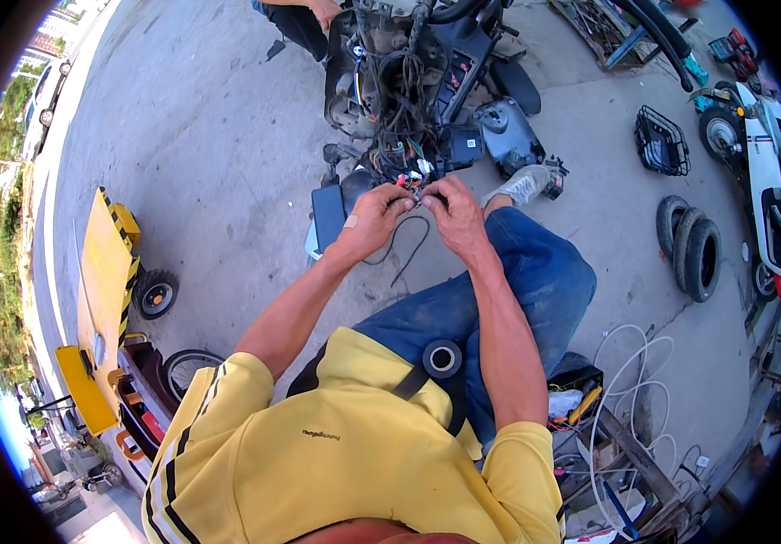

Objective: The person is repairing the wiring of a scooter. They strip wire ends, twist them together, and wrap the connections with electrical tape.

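Observation:
Thumb and fingers of my left hand (pixel 374 219) are pinched together beside the fingertips of my right hand (pixel 455 216), also in a pinch. Between them is a thin wire, its ends too small to make out. Just beyond my fingers hangs a bundle of coloured wires (pixel 399 161) with white and red connectors, part of a stripped scooter body (pixel 390 82). A black cable (pixel 425 238) loops on the ground under my hands. Left of my left hand lies a dark flat phone-like slab (pixel 328 218). A roll of black tape (pixel 442 359) rests on my lap.
Another person's hand (pixel 324 11) shows at the far left of the scooter body. Tyres (pixel 700 258) and a black wire basket (pixel 661 140) lie to the right. A yellow cart (pixel 105 272) stands left. Near right are a tool box (pixel 575 385) and a white hose (pixel 621 399).

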Available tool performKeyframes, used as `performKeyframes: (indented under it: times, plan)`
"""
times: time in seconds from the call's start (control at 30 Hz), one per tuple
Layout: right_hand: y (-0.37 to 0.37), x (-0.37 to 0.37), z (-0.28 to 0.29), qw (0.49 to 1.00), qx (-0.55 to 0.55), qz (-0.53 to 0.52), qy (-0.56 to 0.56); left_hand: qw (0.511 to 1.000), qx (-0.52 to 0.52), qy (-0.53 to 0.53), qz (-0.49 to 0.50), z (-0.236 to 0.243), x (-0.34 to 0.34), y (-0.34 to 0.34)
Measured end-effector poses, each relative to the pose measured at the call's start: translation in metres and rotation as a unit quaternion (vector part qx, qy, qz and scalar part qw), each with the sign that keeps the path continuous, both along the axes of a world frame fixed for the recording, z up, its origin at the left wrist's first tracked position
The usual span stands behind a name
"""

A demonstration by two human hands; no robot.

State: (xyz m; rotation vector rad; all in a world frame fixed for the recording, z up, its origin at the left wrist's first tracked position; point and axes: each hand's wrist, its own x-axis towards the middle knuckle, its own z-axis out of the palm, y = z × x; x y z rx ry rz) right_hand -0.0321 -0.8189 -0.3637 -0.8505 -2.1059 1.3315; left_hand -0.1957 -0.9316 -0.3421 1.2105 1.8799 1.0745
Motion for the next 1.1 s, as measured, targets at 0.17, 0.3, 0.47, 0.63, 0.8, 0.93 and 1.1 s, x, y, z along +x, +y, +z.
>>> performKeyframes:
  times: [0.17, 0.3, 0.47, 0.63, 0.8, 0.93, 1.1]
  plan:
    - [0.000, -0.001, -0.004, 1.000, -0.021, -0.003, 0.013, 0.996, -0.016, -0.068, 0.048, 0.005, -0.001, 0.007]
    - [-0.002, -0.001, -0.001, 0.999, -0.047, -0.017, 0.020, 0.990, 0.080, 0.114, -0.040, -0.001, -0.002, 0.001]
    - [-0.002, -0.001, 0.005, 1.000, -0.022, 0.001, 0.020, 0.996, 0.002, 0.093, -0.003, 0.001, -0.001, 0.001]
    - [-0.001, -0.003, -0.003, 0.999, -0.029, 0.006, 0.033, 0.988, 0.024, 0.154, -0.004, -0.007, -0.005, 0.001]
    - [-0.005, -0.008, -0.013, 0.987, -0.118, -0.009, 0.112, 0.998, 0.026, 0.055, 0.010, -0.001, -0.003, 0.005]
    - [-0.005, -0.007, -0.021, 0.983, -0.154, -0.008, 0.100, 1.000, -0.026, -0.003, 0.012, 0.008, -0.003, 0.007]
    - [-0.004, -0.007, -0.018, 0.985, -0.164, -0.005, 0.058, 0.993, 0.060, 0.102, -0.021, -0.001, -0.005, 0.003]
